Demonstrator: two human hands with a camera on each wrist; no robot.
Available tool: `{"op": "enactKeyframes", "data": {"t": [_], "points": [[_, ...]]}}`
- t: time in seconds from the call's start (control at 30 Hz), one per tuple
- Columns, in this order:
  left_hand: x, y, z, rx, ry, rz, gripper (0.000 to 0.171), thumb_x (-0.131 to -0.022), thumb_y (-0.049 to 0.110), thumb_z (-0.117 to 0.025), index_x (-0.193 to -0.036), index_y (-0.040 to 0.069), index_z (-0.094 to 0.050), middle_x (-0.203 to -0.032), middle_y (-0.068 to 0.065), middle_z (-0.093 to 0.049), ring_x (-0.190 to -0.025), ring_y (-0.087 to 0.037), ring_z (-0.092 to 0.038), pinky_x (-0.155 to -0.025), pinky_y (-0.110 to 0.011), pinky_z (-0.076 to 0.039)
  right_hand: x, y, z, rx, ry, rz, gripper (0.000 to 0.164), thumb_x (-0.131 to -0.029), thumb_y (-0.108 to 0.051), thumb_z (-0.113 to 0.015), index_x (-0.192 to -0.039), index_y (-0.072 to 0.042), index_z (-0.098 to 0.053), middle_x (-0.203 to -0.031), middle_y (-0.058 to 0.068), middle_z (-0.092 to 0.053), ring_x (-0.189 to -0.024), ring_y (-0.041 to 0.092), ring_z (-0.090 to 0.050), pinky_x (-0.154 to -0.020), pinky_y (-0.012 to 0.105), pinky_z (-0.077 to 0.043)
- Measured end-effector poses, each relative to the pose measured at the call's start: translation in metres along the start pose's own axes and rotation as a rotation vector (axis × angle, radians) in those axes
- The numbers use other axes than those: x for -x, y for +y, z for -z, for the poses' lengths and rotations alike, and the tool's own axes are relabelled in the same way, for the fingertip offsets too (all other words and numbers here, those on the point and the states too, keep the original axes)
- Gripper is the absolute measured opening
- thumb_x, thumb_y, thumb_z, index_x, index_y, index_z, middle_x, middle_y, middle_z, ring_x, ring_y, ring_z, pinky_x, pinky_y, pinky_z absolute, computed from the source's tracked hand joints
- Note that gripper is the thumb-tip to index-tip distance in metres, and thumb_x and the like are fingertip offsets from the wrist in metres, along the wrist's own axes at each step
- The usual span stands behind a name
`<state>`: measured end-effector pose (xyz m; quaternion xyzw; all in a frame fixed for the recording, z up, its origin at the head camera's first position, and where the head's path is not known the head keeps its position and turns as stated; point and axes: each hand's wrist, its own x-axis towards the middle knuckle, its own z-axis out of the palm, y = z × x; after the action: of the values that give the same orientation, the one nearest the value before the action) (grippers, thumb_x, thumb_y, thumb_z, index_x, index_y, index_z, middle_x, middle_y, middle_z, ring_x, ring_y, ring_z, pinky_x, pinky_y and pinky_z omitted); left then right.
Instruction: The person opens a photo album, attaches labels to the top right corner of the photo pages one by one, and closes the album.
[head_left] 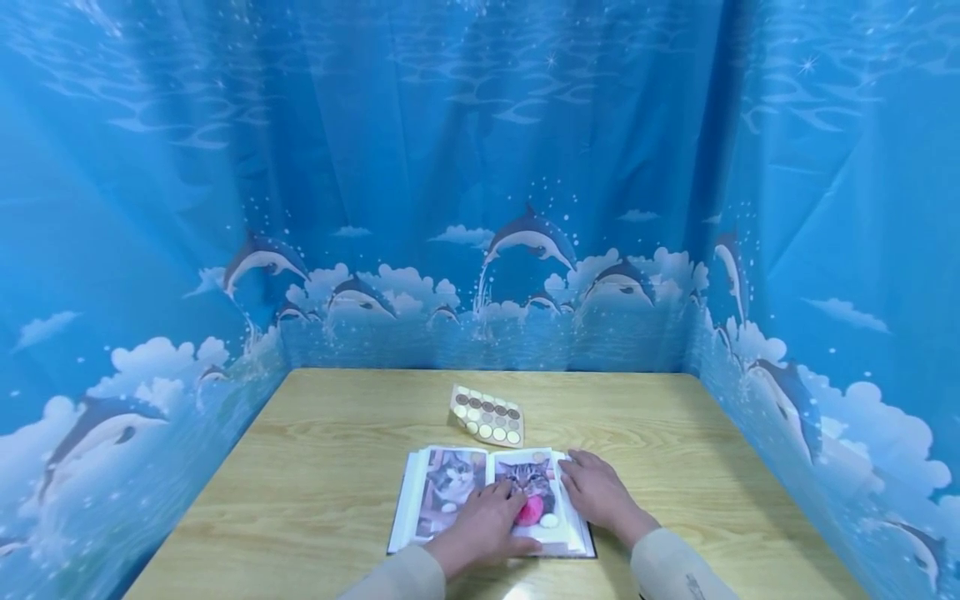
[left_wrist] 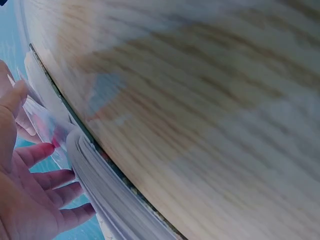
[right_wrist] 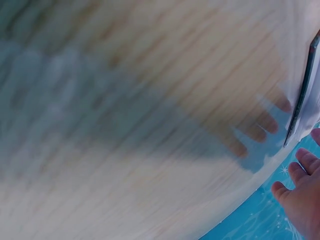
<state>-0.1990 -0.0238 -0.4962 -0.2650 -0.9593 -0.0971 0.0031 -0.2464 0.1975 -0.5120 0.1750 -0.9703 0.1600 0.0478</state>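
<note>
An open photo album (head_left: 405, 510) with a dark cover lies on the table, showing a cat picture on each page. My left hand (head_left: 486, 525) rests over the middle of the album, fingers extended onto the right page. In the left wrist view its fingers (left_wrist: 64, 195) are spread beside the stacked pages. At the album's right edge, my right hand (head_left: 600, 493) touches the right page's side with its fingertips. The right wrist view shows those fingers (right_wrist: 296, 172) loosely apart. Pale round spots dot the cat pictures.
Behind the album lies a slightly curled sheet of round stickers (head_left: 487, 414) in cream and brown rows. The wood-grain table (head_left: 337, 433) has a glossy surface. Blue dolphin-print curtains (head_left: 420, 167) enclose its back and sides.
</note>
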Motion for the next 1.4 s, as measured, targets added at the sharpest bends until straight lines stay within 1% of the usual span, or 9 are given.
{"op": "enactKeyframes", "data": {"t": [0.2,0.3,0.5,0.63,0.8,1.07,1.17,1.27,1.4], "points": [[0.0005,-0.0013,0.0012,0.002,0.021,-0.027,0.069,-0.08,0.062,-0.07,-0.13,0.014,-0.063,-0.132,-0.008,-0.059,-0.118,-0.027,-0.057,-0.102,-0.047,-0.047,0.0007,-0.0009,0.001,-0.004,-0.012,-0.017,0.039,-0.102,-0.022,-0.052,-0.133,0.001,-0.059,-0.144,0.024,-0.047,-0.136,0.043,-0.039,-0.113,0.059,-0.028],[0.0008,-0.0009,0.0012,-0.004,0.022,-0.031,0.073,-0.079,0.064,-0.07,-0.132,0.015,-0.062,-0.132,-0.008,-0.059,-0.119,-0.027,-0.057,-0.102,-0.048,-0.047,0.001,-0.0003,0.0014,-0.001,-0.006,-0.004,0.038,-0.101,-0.02,-0.053,-0.132,0.001,-0.059,-0.143,0.025,-0.048,-0.135,0.043,-0.04,-0.113,0.059,-0.029],[0.0009,-0.0001,0.0001,-0.035,0.019,-0.032,0.084,-0.073,0.069,-0.071,-0.139,0.017,-0.056,-0.14,-0.01,-0.053,-0.125,-0.03,-0.053,-0.104,-0.052,-0.044,0.0003,0.0009,0.0019,-0.002,0.013,0.029,0.037,-0.101,-0.018,-0.053,-0.131,0.003,-0.06,-0.141,0.026,-0.049,-0.134,0.044,-0.041,-0.112,0.059,-0.03],[0.0017,-0.0009,0.0018,-0.017,0.025,-0.046,0.081,-0.077,0.064,-0.073,-0.139,0.015,-0.056,-0.142,-0.012,-0.052,-0.125,-0.031,-0.053,-0.104,-0.051,-0.045,-0.0006,0.0008,0.0021,-0.004,0.009,0.025,0.038,-0.101,-0.019,-0.052,-0.132,0.002,-0.059,-0.142,0.026,-0.049,-0.134,0.044,-0.041,-0.112,0.059,-0.03],[0.0018,-0.0031,0.0039,-0.003,0.035,-0.07,0.077,-0.079,0.058,-0.074,-0.139,0.014,-0.056,-0.139,-0.012,-0.054,-0.12,-0.03,-0.057,-0.101,-0.046,-0.049,0.0003,0.0001,0.0021,-0.001,0.001,0.017,0.038,-0.101,-0.02,-0.053,-0.131,0.002,-0.06,-0.142,0.025,-0.049,-0.135,0.043,-0.041,-0.112,0.059,-0.03],[0.0009,-0.0029,0.0041,-0.017,0.03,-0.07,0.077,-0.079,0.057,-0.075,-0.139,0.014,-0.056,-0.134,-0.009,-0.058,-0.114,-0.026,-0.06,-0.098,-0.042,-0.051,-0.0002,0.0017,0.0016,-0.006,-0.007,0.0,0.041,-0.101,-0.026,-0.055,-0.132,0.0,-0.06,-0.144,0.025,-0.047,-0.135,0.043,-0.04,-0.112,0.059,-0.029],[0.0003,-0.001,0.0038,-0.035,0.022,-0.065,0.08,-0.077,0.061,-0.074,-0.141,0.016,-0.055,-0.139,-0.009,-0.055,-0.118,-0.027,-0.058,-0.099,-0.044,-0.05,0.0001,0.0013,0.0019,-0.004,-0.018,-0.016,0.043,-0.1,-0.028,-0.056,-0.133,-0.001,-0.06,-0.145,0.025,-0.046,-0.136,0.042,-0.039,-0.113,0.059,-0.028],[-0.0002,0.001,0.0021,-0.054,0.016,-0.061,0.085,-0.076,0.066,-0.071,-0.144,0.019,-0.051,-0.147,-0.009,-0.048,-0.126,-0.03,-0.053,-0.102,-0.051,-0.047,0.0002,0.0011,0.0017,-0.003,-0.029,-0.031,0.044,-0.1,-0.03,-0.056,-0.134,-0.001,-0.059,-0.146,0.024,-0.046,-0.137,0.042,-0.038,-0.113,0.059,-0.028],[0.0,0.0022,-0.0006,-0.064,0.018,-0.052,0.088,-0.076,0.069,-0.068,-0.147,0.02,-0.048,-0.152,-0.01,-0.042,-0.132,-0.032,-0.047,-0.103,-0.057,-0.043,0.0,0.0014,0.0011,-0.001,-0.028,-0.026,0.045,-0.099,-0.03,-0.058,-0.133,-0.001,-0.059,-0.145,0.025,-0.046,-0.136,0.043,-0.039,-0.112,0.06,-0.028]]}}
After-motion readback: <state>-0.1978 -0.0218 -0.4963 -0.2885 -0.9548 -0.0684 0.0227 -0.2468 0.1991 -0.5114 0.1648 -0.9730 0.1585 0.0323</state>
